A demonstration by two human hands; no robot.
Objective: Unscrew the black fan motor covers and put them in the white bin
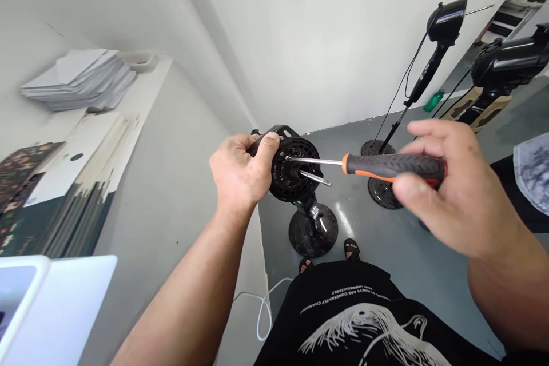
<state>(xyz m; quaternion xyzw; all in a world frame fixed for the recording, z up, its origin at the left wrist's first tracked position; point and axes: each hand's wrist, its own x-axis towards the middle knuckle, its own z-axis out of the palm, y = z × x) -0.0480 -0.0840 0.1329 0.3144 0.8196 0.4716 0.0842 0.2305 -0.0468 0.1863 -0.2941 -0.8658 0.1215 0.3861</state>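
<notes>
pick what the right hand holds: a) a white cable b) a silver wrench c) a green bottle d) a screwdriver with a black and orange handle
d: the right hand grips the black and orange handled screwdriver, its metal shaft reaching the round black fan motor housing held by the left hand.

White walls point(326, 34), grey floor point(398, 251), stacked boards point(81, 83).

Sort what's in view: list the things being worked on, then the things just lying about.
In hand:
left hand gripping the black fan motor housing
right hand holding the screwdriver, tip at the housing
motor shaft

Lying about:
other fan stands
stacked panels
white cable
green bottle
</notes>
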